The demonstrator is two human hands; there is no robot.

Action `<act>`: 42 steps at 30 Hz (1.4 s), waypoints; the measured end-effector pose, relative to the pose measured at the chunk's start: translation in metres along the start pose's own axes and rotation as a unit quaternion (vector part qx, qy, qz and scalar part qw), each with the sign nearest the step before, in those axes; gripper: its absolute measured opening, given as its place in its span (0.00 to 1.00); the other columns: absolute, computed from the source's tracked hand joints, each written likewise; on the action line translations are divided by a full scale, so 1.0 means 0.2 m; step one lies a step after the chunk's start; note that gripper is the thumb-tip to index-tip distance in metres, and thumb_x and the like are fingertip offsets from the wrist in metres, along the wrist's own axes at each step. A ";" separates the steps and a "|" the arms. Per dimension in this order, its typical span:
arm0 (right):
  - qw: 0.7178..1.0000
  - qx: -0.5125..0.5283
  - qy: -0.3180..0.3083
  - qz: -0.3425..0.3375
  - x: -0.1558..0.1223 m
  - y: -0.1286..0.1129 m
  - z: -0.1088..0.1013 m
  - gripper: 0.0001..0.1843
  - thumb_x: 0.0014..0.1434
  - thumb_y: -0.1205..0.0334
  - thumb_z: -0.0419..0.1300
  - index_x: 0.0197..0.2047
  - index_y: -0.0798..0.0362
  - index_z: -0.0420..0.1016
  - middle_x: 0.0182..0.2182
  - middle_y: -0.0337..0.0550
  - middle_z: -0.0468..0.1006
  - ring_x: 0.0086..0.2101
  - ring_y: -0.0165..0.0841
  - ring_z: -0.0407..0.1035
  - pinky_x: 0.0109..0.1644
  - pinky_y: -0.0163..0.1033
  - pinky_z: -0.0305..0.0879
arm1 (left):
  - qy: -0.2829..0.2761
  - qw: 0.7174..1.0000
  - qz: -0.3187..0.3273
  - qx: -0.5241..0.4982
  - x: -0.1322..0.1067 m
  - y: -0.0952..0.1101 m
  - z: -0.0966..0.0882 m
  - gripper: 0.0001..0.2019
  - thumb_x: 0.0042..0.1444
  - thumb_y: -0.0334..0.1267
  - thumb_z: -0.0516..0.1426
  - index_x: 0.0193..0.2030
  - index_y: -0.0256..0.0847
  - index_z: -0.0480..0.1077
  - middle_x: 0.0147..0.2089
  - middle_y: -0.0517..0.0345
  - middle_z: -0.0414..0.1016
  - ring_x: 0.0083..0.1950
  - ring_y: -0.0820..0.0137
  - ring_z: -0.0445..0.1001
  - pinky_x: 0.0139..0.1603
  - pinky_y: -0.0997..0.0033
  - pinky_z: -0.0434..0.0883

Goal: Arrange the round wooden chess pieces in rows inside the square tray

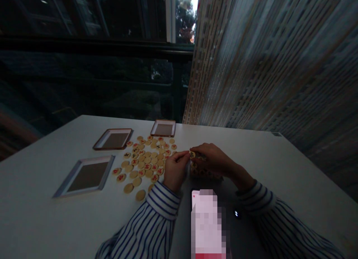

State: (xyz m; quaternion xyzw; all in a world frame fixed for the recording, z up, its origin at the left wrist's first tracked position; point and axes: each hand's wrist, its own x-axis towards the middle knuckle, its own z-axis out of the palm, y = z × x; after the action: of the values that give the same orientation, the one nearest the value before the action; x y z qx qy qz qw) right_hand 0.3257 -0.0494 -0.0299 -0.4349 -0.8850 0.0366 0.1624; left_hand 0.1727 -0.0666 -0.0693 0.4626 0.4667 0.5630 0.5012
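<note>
A round wooden Chinese chess piece [192, 154] with a dark character is pinched where the fingertips of my two hands meet. My left hand [175, 172] is closed, its thumb and forefinger pressed together at the piece's left edge. From the other side my right hand [214, 159] curls its fingers around the same piece. Under the right hand sits a dark block of stacked chess pieces [205, 173], mostly in shadow and partly covered. Left of my hands, many loose chess pieces [147, 160] lie spread out, some with red or dark characters up, others showing blank sides.
Three shallow rectangular trays or lids stand on the white table [279, 169]: one near left [111, 166], one farther back [131, 131], one at the back [163, 135]. A lit phone [208, 225] lies in front of me, beside a small glowing display [236, 213]. A string curtain [240, 65] hangs behind.
</note>
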 end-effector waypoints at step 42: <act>0.986 -0.106 -0.114 0.065 0.04 0.08 0.08 0.15 0.58 0.55 0.51 0.44 0.48 0.73 0.40 0.45 0.76 0.41 0.38 0.68 0.41 0.39 0.56 | -0.066 0.951 0.114 0.281 -0.02 -0.06 -0.01 0.14 0.53 0.29 0.49 0.43 0.36 0.71 0.43 0.48 0.75 0.45 0.65 0.71 0.49 0.62 0.66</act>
State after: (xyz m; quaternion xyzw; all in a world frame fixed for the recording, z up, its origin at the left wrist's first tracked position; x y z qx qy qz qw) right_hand 0.3287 -0.0321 -0.0457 -0.4992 -0.8664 0.0022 0.0107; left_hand 0.1724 -0.0695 -0.0817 0.6710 0.5160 0.4307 0.3129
